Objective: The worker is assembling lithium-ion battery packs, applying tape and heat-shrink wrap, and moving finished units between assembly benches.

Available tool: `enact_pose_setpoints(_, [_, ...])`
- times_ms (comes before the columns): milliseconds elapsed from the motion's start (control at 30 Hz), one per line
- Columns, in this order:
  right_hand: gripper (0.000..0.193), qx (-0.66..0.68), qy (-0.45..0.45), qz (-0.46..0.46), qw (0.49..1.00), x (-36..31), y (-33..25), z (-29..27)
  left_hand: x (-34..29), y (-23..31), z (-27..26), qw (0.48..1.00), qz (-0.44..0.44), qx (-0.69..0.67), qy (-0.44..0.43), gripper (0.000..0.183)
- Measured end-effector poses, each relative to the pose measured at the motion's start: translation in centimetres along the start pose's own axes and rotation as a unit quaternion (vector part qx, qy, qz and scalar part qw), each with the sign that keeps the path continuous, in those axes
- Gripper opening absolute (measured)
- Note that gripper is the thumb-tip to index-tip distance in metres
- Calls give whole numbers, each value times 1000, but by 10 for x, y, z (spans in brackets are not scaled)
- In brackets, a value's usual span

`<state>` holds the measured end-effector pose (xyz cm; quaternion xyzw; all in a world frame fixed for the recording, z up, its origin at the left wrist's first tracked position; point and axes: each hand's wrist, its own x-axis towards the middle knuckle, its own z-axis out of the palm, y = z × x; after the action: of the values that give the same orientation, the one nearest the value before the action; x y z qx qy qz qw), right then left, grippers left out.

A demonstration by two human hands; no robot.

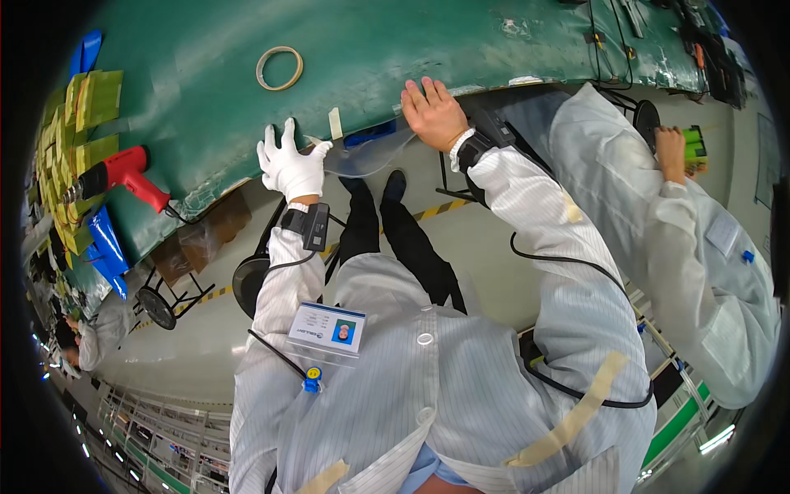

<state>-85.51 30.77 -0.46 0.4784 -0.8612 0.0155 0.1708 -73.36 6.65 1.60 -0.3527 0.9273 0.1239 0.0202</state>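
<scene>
Left hand (292, 167) (white glove on) spread open at edge of worktop (197, 74). Right hand (434, 118) bare, fingers extended over same edge. Hands well apart. Clear plastic sheet (374, 158) between them, at edge. Tape strip (335, 123) near left hand; tape roll (278, 88) farther in. Red power drill (132, 175) off left.

Green table (189, 49), cut off by the upper edge; palms of the gloved left hand (294, 169) and bare right hand (434, 117), turned from view; transparent sheet (362, 163) between them, its outline hard to trace; stool (249, 286), partly covered by the left sleeve (288, 272); dark tools (724, 74) at upper right, too crowded to tell apart; distant person (103, 333) at far left, blurred
</scene>
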Motion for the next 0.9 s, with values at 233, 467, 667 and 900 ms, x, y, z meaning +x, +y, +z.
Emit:
enact_pose_setpoints(233, [31,1,1,23,1000,-1,-3,2,-8,20,-30,975,181,101,79,76])
enact_pose_setpoints(467, [34,-25,-15,23,999,-2,-5,6,24,14,-14,888,444,112,45,53])
enact_pose_setpoints(667, [45,36,-51,31,998,-17,3,-2,27,2,-7,885,449,117,37,54])
enact_pose_setpoints(900, [49,25,-78,89,993,-8,-5,-7,27,23,-16,909,395,135,3,61])
